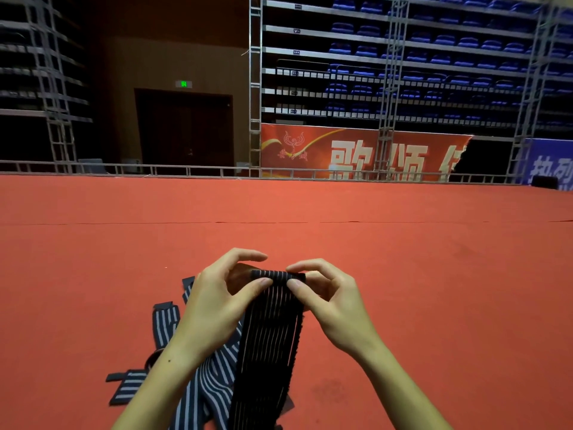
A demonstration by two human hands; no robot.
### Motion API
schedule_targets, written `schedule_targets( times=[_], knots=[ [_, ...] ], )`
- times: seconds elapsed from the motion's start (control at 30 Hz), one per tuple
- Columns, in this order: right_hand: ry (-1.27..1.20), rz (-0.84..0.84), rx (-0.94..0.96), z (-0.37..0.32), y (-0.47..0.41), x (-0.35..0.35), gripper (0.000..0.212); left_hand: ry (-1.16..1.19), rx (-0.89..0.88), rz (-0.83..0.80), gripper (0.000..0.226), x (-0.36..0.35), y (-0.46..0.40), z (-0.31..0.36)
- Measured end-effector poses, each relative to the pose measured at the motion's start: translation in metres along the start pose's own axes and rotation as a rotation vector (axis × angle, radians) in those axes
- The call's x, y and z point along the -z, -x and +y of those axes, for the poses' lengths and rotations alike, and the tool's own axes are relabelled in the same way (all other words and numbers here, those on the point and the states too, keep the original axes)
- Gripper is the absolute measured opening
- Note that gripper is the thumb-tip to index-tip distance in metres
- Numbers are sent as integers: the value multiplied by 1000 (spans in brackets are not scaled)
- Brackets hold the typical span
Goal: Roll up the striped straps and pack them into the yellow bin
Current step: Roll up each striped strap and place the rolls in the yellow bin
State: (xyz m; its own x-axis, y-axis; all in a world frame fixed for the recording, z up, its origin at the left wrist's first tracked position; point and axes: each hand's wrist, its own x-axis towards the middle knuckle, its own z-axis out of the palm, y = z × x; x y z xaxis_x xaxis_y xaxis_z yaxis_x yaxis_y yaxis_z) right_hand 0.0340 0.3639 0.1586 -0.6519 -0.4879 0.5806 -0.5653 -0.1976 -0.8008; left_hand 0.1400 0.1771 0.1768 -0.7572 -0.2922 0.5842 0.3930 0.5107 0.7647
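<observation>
A black strap with thin pale stripes runs from the bottom of the view up between my hands. Its top end is turned over into a small roll. My left hand pinches the roll's left end between thumb and fingers. My right hand pinches its right end the same way. Under my left forearm lies a heap of several grey-and-dark striped straps on the red carpet. The yellow bin is not in view.
Red carpet covers a wide stage floor around the straps. A low metal rail edges the stage at the back, with truss towers, a red banner and rows of blue seats beyond.
</observation>
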Motion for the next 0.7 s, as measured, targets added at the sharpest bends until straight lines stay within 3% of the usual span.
schedule_targets(
  times=[0.3,0.7],
  knots=[
    [5,45,43,4,12,-20,21,157,129,23,26,0,27,-2],
    [8,-27,-73,5,27,-31,24,71,57,61,41,8,42,-9]
  ],
)
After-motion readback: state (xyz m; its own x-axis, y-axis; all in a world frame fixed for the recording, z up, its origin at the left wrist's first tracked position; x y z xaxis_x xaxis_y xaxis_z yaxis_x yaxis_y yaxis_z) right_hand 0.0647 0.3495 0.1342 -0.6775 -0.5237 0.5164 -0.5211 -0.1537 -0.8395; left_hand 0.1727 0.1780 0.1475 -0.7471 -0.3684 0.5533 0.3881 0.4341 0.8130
